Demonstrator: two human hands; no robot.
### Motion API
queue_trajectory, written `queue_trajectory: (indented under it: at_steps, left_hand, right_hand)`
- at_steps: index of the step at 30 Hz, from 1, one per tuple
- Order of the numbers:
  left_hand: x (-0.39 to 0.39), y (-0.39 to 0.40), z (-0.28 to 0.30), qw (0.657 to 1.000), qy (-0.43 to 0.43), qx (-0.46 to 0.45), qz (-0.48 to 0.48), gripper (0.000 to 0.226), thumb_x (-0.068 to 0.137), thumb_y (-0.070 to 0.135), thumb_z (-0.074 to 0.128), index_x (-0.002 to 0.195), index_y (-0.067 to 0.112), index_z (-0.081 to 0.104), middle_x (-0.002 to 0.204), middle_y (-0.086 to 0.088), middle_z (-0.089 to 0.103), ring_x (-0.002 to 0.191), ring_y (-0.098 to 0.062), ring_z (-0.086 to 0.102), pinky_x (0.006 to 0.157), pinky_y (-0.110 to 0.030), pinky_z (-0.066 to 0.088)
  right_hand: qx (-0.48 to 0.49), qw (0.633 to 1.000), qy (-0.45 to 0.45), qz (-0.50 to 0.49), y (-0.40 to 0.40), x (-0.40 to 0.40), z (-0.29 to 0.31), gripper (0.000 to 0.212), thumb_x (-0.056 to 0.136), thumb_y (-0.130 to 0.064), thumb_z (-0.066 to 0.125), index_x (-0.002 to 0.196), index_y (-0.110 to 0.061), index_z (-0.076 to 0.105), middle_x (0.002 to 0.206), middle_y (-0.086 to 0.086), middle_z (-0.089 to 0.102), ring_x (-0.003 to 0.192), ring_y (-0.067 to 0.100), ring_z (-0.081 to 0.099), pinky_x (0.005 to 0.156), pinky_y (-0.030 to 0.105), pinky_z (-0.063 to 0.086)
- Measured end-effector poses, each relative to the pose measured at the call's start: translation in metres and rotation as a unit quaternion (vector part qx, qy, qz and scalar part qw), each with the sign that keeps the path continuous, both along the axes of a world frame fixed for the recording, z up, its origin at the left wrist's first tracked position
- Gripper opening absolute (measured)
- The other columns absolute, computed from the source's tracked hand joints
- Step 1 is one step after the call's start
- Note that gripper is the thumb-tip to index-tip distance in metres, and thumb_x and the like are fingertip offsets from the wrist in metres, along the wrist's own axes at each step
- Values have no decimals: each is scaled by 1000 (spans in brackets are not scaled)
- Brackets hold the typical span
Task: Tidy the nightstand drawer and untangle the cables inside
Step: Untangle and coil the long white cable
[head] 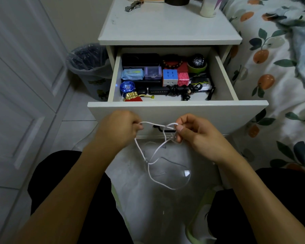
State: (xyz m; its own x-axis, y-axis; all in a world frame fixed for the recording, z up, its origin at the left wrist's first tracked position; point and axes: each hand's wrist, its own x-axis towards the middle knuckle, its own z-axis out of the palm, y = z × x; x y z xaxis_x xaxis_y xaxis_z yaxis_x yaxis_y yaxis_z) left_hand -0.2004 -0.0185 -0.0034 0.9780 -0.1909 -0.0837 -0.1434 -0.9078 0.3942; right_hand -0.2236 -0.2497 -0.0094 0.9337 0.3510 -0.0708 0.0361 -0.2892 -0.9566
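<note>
A thin white cable (pixel 149 166) hangs in loose crossing loops in front of the open nightstand drawer (pixel 176 110). My left hand (pixel 120 129) grips one part of the cable in a closed fist. My right hand (pixel 195 134) pinches another part between thumb and fingers, a short way to the right. A taut stretch of cable runs between both hands. Inside the drawer lie a coiled black cable (pixel 181 88), a puzzle cube (pixel 169 76), a blue yo-yo (pixel 127 87), a tissue pack (pixel 132 74), a watch (pixel 197 61) and small boxes.
A lined waste bin (pixel 88 67) stands left of the nightstand (pixel 169 32). A bed with fruit-print bedding (pixel 275 76) is at the right. A white closet door (pixel 25 85) fills the left. My knees in black frame a clear plastic bag (pixel 165 199) on the floor.
</note>
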Motion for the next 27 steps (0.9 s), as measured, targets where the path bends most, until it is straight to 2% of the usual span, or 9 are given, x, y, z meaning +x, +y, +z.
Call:
queue_trajectory:
  at_steps: [3, 6, 11, 15, 19, 21, 23, 25, 27]
  left_hand:
    - [-7, -7, 5, 997, -22, -46, -58, 17, 97, 26, 59, 110, 21, 69, 90, 8, 64, 88, -12, 59, 78, -29, 44]
    - [-18, -23, 9, 982, -54, -103, -146, 21, 97, 16, 57, 111, 19, 72, 98, 0, 73, 88, -19, 64, 80, -36, 50]
    - [-9, -16, 5, 995, -34, -44, -78, 18, 99, 21, 54, 99, 22, 71, 90, 3, 72, 82, -15, 63, 76, -36, 52]
    - [-3, -6, 5, 999, -14, -41, -23, 11, 98, 23, 55, 87, 25, 58, 84, 3, 66, 79, -12, 60, 76, -33, 50]
    - [-5, -5, 2, 1000, -15, -7, -10, 4, 97, 25, 55, 94, 28, 55, 91, 3, 66, 82, -13, 59, 75, -33, 50]
    - [-8, -11, 4, 996, 0, -52, -69, 14, 96, 24, 58, 110, 28, 61, 98, 6, 67, 88, -11, 61, 78, -30, 50]
    - [-12, -17, 6, 986, -2, -108, -126, 21, 97, 19, 58, 115, 23, 68, 94, 5, 70, 86, -12, 64, 79, -34, 52]
    - [-12, -19, 8, 985, -28, -130, -114, 20, 98, 15, 56, 107, 20, 73, 84, 9, 69, 80, -12, 64, 78, -38, 53]
    - [-9, -12, 9, 984, -72, -156, -48, 19, 98, 14, 55, 103, 18, 73, 78, 12, 65, 75, -7, 62, 77, -39, 55]
  right_hand:
    - [13, 1000, -4, -11, 0, 2, 2, 12, 100, -13, 52, 91, -16, 59, 68, -4, 66, 63, 4, 59, 61, 10, 41]
    - [15, 1000, -5, -1, 3, 2, 3, 11, 100, -12, 52, 92, -15, 59, 68, -3, 66, 57, -1, 56, 58, 8, 40]
    - [-28, 999, 11, 11, 3, -1, 2, 13, 101, -14, 50, 92, -16, 60, 72, -2, 67, 52, -3, 51, 54, 7, 36]
    - [-35, 999, 5, -11, -1, 2, 5, 17, 102, -15, 49, 88, -17, 58, 71, -3, 67, 53, -3, 53, 56, 8, 37]
    - [-34, 999, 30, 4, 3, 2, 4, 18, 101, -13, 48, 87, -19, 56, 70, -3, 66, 53, -2, 51, 58, 15, 36]
    - [-36, 999, 32, 16, 5, 0, 4, 18, 102, -12, 47, 87, -19, 55, 69, -3, 65, 51, -1, 49, 55, 14, 36]
    - [-22, 999, 40, 18, 6, -2, 5, 17, 103, -12, 45, 89, -16, 55, 68, -2, 64, 50, 5, 48, 50, 15, 38]
    - [-10, 999, 52, 8, 4, -3, 7, 17, 104, -14, 45, 90, -14, 54, 68, -1, 64, 51, 13, 54, 49, 19, 43]
    - [-5, 997, 73, -1, 0, -3, 10, 18, 104, -15, 43, 90, -13, 54, 70, 0, 64, 56, 18, 60, 54, 25, 50]
